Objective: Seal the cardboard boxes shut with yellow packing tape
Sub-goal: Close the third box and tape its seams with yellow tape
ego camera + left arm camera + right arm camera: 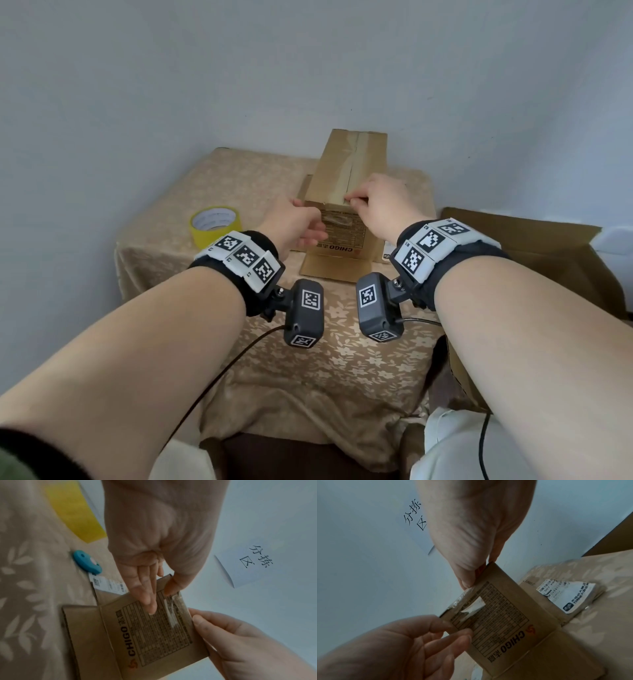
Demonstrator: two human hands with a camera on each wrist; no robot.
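A tall brown cardboard box [352, 164] lies on the table with its printed CHIGO end face [154, 635] toward me. A seam runs along its top, and crumpled clear tape [471, 608] clings to the end face. My left hand [308, 233] is at the near left corner, with straight fingers [147, 596] flat on the printed face and the thumb at the top edge. At the near top edge by the seam, my right hand [359, 200] pinches the box between thumb [467, 581] and fingers. The yellow tape roll [215, 224] stands alone on the table to the left.
The box rests on a flat piece of cardboard [329, 270] bearing a white shipping label [570, 596]. A small blue cutter [86, 562] lies beside it. A large open carton [548, 253] stands right of the cloth-covered table [308, 359]. A paper sign [254, 563] hangs on the wall.
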